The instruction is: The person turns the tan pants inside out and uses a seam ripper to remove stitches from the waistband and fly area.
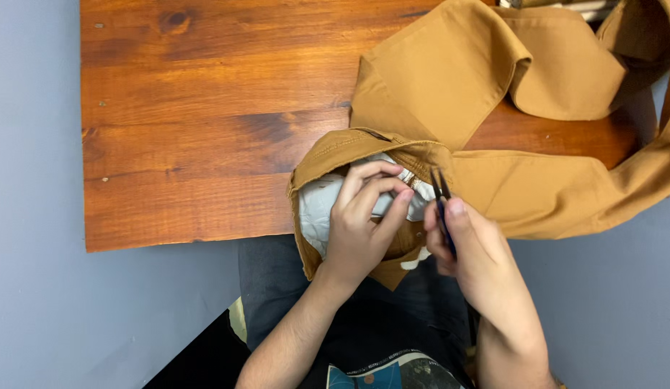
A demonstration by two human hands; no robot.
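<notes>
Tan trousers (450, 79) lie across a wooden table (205, 122), legs trailing to the right. Their waistband hangs over the table's near edge, with the white pocket lining (317, 205) turned out. My left hand (364, 223) grips the waistband and lining, fingers curled over a metal zip or button area. My right hand (468, 256) holds a small dark, blue-handled tool (441, 198), like snips or tweezers. Its tips point up at the waistband right beside my left fingertips.
Most of the bare wood lies to the left and far side of the trousers. A grey floor (32, 216) surrounds the table. My lap, in dark clothing (277, 288), is below the table edge. Some pale objects (587, 6) show at the top right.
</notes>
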